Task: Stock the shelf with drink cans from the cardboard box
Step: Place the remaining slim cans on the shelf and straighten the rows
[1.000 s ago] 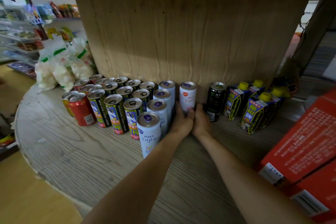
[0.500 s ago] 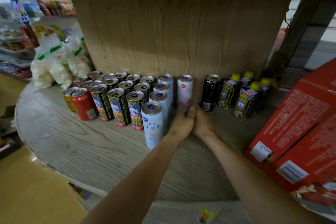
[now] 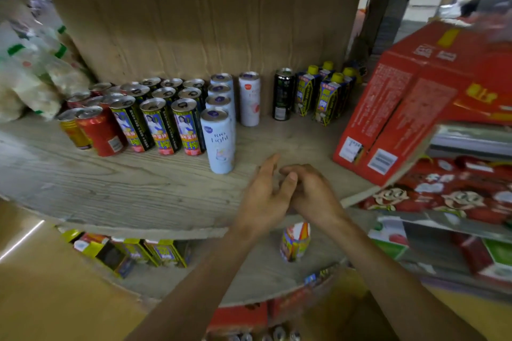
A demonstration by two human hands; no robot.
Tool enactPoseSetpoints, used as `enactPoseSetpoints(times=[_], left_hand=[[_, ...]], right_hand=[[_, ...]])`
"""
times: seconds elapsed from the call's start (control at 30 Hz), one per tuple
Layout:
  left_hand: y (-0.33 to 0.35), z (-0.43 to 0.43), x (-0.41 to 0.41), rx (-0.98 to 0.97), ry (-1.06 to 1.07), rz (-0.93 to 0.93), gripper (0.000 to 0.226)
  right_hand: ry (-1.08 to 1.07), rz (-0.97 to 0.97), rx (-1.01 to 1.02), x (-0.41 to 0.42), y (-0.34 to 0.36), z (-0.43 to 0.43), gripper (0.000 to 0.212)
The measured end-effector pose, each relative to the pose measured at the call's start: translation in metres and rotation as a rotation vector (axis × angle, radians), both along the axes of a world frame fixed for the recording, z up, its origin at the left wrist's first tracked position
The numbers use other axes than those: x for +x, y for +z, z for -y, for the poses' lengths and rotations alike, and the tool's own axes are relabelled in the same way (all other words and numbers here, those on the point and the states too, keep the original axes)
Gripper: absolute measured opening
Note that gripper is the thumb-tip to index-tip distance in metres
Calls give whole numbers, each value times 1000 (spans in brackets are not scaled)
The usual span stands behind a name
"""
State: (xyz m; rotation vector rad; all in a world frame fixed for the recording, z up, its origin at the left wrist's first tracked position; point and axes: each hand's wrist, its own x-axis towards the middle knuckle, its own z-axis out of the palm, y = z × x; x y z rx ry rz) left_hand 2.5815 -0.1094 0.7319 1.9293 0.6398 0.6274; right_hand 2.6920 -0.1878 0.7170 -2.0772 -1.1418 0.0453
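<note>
Blurred snack bags (image 3: 36,80); bottom cans (image 3: 278,334) cut off.

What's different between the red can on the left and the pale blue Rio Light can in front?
The red can is short and stout; the pale blue can is tall and slim. The red can's lid is plain silver, while the pale blue can's lid has a purple mark. Both stand upright on the wooden shelf.

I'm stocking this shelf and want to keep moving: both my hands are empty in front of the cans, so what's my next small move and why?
Probably reach down for another can from the can tops at the view's bottom edge. The left hand and right hand hold nothing, and the white can stands alone with bare shelf in front, beside a four-deep blue row.
</note>
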Motion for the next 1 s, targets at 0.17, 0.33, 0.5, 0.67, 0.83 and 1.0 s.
enactPoseSetpoints(times=[0.17, 0.33, 0.5, 0.67, 0.83, 1.0], left_hand=[[-13, 32, -33, 2, -83, 58, 58], [-50, 56, -60, 28, -157, 24, 45], [-106, 79, -78, -10, -156, -90, 54], [-172, 100, -67, -76, -162, -240, 49], [-254, 126, -47, -133, -155, -369, 55], [-341, 144, -39, -118, -173, -455, 49]], right_hand=[[24, 1, -5, -38, -11, 46, 41], [77, 7, 31, -64, -47, 83, 40], [45, -99, -77, -74, -106, 112, 32], [16, -215, -232, -67, -172, 139, 32], [-4, -336, -248, -55, -247, 162, 32], [-85, -522, -363, -50, -345, 191, 37]])
